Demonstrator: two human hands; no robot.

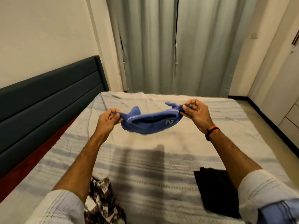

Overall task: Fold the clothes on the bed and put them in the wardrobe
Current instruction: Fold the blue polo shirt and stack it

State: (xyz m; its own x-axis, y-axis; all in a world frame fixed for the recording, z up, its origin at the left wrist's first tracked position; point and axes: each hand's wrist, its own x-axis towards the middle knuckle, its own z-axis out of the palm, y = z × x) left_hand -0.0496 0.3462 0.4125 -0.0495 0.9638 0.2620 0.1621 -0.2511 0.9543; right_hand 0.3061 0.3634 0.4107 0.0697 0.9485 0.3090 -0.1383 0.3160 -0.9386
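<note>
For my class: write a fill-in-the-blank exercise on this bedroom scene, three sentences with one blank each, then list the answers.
1. Both hands hold a ______-coloured garment above the bed.
2. The white letter on that garment is ______.
3. The orange-and-black band sits on the ______ wrist.

Missing words: blue; N; right

A home bedroom: a bed (161, 167) lies under the fingers (191, 104), headboard (48, 94) left of them, curtains (178, 46) beyond.

Patterned garment (103, 202) and light-blue cloth (281, 212) run off the bottom edge.
</note>
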